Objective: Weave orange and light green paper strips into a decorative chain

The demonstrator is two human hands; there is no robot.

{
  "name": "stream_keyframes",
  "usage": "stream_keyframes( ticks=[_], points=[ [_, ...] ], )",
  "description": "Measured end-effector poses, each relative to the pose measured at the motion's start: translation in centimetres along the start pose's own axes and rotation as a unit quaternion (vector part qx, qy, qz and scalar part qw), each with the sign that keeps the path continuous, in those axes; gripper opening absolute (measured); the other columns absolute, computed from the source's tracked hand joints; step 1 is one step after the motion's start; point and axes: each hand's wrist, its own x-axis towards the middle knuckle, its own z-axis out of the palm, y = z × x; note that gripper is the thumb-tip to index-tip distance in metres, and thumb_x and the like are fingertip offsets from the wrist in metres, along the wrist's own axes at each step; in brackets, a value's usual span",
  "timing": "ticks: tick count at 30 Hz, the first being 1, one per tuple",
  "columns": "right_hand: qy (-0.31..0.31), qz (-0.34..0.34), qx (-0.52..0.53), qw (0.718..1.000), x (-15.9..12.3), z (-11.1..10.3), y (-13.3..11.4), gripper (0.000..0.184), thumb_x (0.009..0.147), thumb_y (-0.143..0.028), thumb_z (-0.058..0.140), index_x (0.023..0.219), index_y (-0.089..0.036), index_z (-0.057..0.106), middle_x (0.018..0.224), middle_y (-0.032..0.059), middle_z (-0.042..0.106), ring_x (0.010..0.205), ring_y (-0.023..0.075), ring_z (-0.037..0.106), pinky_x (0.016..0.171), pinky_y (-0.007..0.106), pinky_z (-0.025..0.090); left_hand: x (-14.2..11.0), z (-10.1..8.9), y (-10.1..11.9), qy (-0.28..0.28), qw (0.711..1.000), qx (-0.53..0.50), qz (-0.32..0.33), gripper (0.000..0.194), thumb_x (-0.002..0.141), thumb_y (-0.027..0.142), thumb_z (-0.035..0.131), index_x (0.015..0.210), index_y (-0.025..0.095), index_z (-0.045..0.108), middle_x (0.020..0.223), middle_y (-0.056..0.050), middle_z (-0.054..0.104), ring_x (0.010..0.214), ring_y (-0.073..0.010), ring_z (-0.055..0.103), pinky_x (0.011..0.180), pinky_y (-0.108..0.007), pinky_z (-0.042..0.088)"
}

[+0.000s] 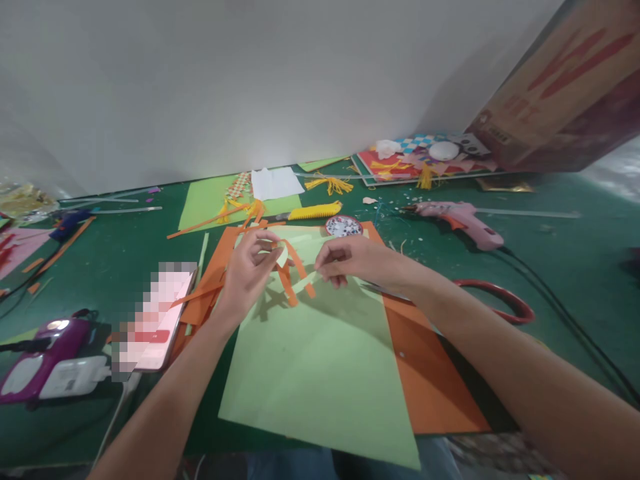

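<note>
My left hand [250, 267] and my right hand [350, 261] are raised over a light green paper sheet [320, 373] that lies on an orange sheet [430, 373]. Between them they pinch interlaced paper strips [293, 270], orange and pale green. The left hand's fingers curl around the strips' left end. The right hand pinches a pale green strip at the right end. The strips hang just above the green sheet and cast a shadow on it.
A phone [155, 320] lies left of the sheets, with a purple device [45, 360] further left. A pink glue gun [460, 220], red-handled scissors [500, 303], a yellow utility knife [313, 212], a small round dish [343, 227] and paper crafts [420, 160] sit on the green table.
</note>
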Motion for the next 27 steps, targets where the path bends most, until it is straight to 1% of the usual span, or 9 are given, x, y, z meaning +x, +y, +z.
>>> stream_keyframes(
  ticks=[2,4,7,10,14,17,19,21,27],
  points=[
    [0.016,-0.007,-0.028,0.999,0.0,0.2,0.0,0.003,0.07,-0.012,0.061,0.069,-0.015,0.059,0.058,-0.0027,0.059,0.048,0.0068,0.053,0.048,0.02,0.043,0.0,0.0,-0.1,0.003,1.0,0.009,0.015,0.02,0.074,0.033,0.068,0.084,0.021,0.055,0.084,-0.001,0.062,0.071,-0.013,0.063,0.059,-0.022,0.052],
    [0.013,-0.008,-0.033,0.999,0.0,0.3,0.1,0.002,0.071,-0.014,0.06,0.072,-0.015,0.061,0.059,-0.0023,0.06,0.049,0.0069,0.054,0.05,0.02,0.044,0.0,0.0,-0.1,0.005,1.0,0.013,0.021,0.021,0.074,0.034,0.068,0.085,0.02,0.055,0.081,-0.001,0.062,0.069,-0.013,0.062,0.059,-0.023,0.051],
    [0.011,-0.003,-0.022,1.0,0.0,0.3,0.1,0.007,0.074,-0.016,0.059,0.078,-0.014,0.064,0.061,-0.001,0.062,0.052,0.0079,0.056,0.052,0.02,0.045,-0.1,0.1,0.1,0.006,1.0,-0.008,-0.005,0.021,0.075,0.033,0.067,0.086,0.02,0.054,0.074,0.0,0.062,0.065,-0.0127,0.062,0.059,-0.023,0.051],
    [0.021,0.003,-0.044,0.999,-0.1,0.2,-0.1,0.015,0.074,-0.015,0.058,0.084,-0.013,0.068,0.063,0.0003,0.063,0.055,0.0087,0.057,0.052,0.02,0.044,-0.1,0.1,0.2,0.019,0.999,-0.035,-0.031,0.022,0.074,0.031,0.067,0.086,0.02,0.054,0.071,0.002,0.061,0.065,-0.0126,0.062,0.059,-0.023,0.052],
    [-0.025,0.029,-0.091,0.995,-0.5,0.2,-0.7,0.023,0.072,-0.021,0.062,0.092,-0.012,0.07,0.058,-0.0016,0.061,0.051,0.0071,0.05,0.048,0.019,0.038,-0.1,0.2,0.0,0.009,0.999,-0.042,-0.027,0.023,0.073,0.032,0.067,0.087,0.02,0.054,0.073,0.001,0.062,0.068,-0.0134,0.063,0.062,-0.025,0.053],
    [-0.06,0.038,-0.09,0.993,-0.7,0.4,-1.1,0.018,0.071,-0.023,0.063,0.085,-0.014,0.07,0.054,-0.0039,0.057,0.048,0.0062,0.046,0.046,0.019,0.034,-0.2,0.3,0.0,0.0,0.999,-0.034,-0.03,0.023,0.074,0.033,0.067,0.088,0.02,0.055,0.072,0.001,0.061,0.069,-0.0141,0.064,0.063,-0.025,0.053],
    [-0.068,0.042,-0.074,0.994,-0.7,0.6,-1.1,0.01,0.07,-0.021,0.062,0.073,-0.015,0.068,0.052,-0.0043,0.055,0.048,0.006,0.046,0.045,0.019,0.033,-0.3,0.4,0.1,0.002,0.999,-0.03,-0.038,0.024,0.073,0.033,0.068,0.088,0.02,0.055,0.073,0.001,0.061,0.068,-0.0141,0.064,0.063,-0.025,0.053],
    [-0.067,0.045,-0.047,0.996,-0.6,0.7,-1.1,0.007,0.069,-0.02,0.061,0.065,-0.015,0.065,0.054,-0.0036,0.056,0.049,0.0065,0.049,0.046,0.019,0.034,-0.3,0.5,0.2,0.009,0.998,-0.033,-0.044,0.023,0.073,0.033,0.069,0.086,0.02,0.055,0.071,0.001,0.06,0.066,-0.0138,0.064,0.061,-0.025,0.053],
    [-0.039,0.048,-0.008,0.998,-0.2,0.7,-0.4,0.008,0.068,-0.022,0.064,0.065,-0.015,0.064,0.059,-0.0016,0.059,0.054,0.0081,0.054,0.048,0.02,0.038,-0.3,0.6,0.3,0.012,0.998,-0.044,-0.046,0.027,0.069,0.035,0.072,0.084,0.021,0.055,0.067,0.003,0.059,0.06,-0.0126,0.063,0.059,-0.026,0.053]
  ],
)
